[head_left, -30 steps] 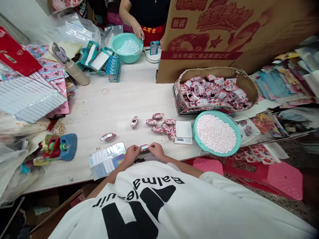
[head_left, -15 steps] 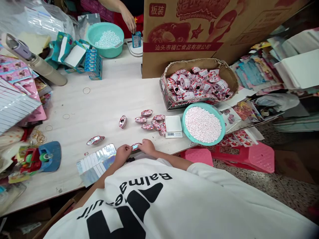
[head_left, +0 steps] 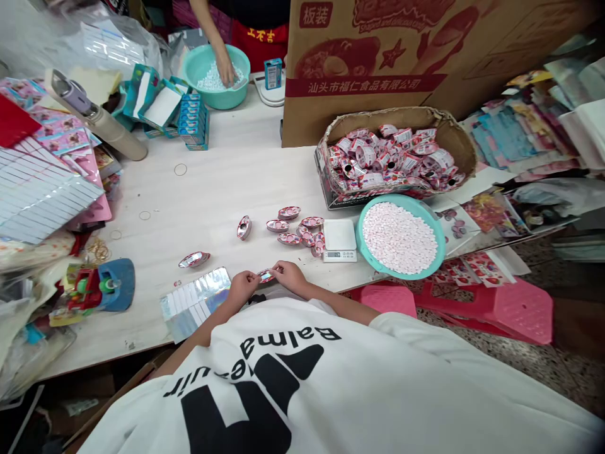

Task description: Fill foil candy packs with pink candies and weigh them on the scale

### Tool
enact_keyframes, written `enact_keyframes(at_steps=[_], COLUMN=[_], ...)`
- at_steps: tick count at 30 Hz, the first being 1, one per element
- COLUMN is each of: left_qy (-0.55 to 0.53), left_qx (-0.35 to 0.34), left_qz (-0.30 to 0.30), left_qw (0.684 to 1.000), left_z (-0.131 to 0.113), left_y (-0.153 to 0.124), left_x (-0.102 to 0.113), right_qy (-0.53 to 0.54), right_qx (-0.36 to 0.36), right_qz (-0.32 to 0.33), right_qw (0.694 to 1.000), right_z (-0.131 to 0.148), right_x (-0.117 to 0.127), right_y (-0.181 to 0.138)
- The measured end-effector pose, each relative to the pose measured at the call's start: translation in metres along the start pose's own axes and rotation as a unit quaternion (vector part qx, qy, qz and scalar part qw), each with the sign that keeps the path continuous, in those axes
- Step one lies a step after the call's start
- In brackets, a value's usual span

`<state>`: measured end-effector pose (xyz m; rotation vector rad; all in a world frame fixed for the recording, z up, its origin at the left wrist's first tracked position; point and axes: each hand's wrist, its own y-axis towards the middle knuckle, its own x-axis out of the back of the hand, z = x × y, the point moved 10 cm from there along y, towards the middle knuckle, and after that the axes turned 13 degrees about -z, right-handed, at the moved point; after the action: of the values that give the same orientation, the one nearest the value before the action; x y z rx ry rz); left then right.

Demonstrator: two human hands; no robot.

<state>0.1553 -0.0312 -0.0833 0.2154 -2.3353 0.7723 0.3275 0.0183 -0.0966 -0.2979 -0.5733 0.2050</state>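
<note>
Head view: left hand (head_left: 243, 285) and right hand (head_left: 289, 275) pinch one small pink foil packet (head_left: 266, 275) between their fingertips, at the table's (head_left: 222, 183) near edge. Holographic sticker sheet (head_left: 195, 301) lies just left; digital scale (head_left: 339, 240) and candy basin (head_left: 401, 236) stand right.

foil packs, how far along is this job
Done: several foil packs lie beside the scale. In hand: left hand and right hand pinch one more pack. Left: the basin is full of candies, the box heaped with wrappers.
</note>
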Motion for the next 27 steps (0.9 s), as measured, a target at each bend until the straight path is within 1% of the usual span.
enact_keyframes(at_steps=[4, 7, 9, 10, 12, 15, 18, 21, 24, 27], left_qy=[0.008, 0.019, 0.017, 0.010, -0.012, -0.047, -0.072, -0.087, -0.083, -0.061], left_qx=[0.027, 0.043, 0.036, 0.021, -0.024, -0.083, -0.102, -0.109, -0.125, -0.143], left_qz=[-0.012, -0.031, -0.031, -0.027, -0.008, 0.046, 0.102, 0.129, 0.127, 0.109], left_qw=[1.000, 0.998, 0.999, 0.999, 1.000, 0.994, 0.987, 0.982, 0.980, 0.982], left_z=[0.010, 0.018, 0.017, 0.014, 0.003, -0.011, -0.012, -0.008, -0.004, -0.001], left_y=[0.005, 0.013, 0.017, 0.020, 0.022, 0.022, 0.021, 0.020, 0.016, 0.012], left_x=[0.000, 0.005, 0.005, 0.004, -0.002, -0.021, -0.038, -0.042, -0.038, -0.036], right_qy=[-0.027, -0.048, -0.064, -0.074, -0.097, -0.141, -0.195, -0.248, -0.275, -0.260], right_qx=[0.006, 0.034, 0.055, 0.063, 0.075, 0.082, 0.079, 0.063, 0.049, 0.039], right_qz=[0.012, 0.039, 0.061, 0.073, 0.098, 0.142, 0.191, 0.225, 0.211, 0.152], right_qw=[1.000, 0.998, 0.995, 0.993, 0.988, 0.976, 0.959, 0.940, 0.937, 0.953], right_z=[0.003, 0.013, 0.021, 0.024, 0.028, 0.028, 0.025, 0.023, 0.023, 0.022], right_x=[-0.002, -0.004, -0.003, -0.003, -0.003, -0.008, -0.019, -0.028, -0.027, -0.014], right_y=[0.006, 0.008, 0.008, 0.008, 0.009, 0.012, 0.015, 0.018, 0.022, 0.025])
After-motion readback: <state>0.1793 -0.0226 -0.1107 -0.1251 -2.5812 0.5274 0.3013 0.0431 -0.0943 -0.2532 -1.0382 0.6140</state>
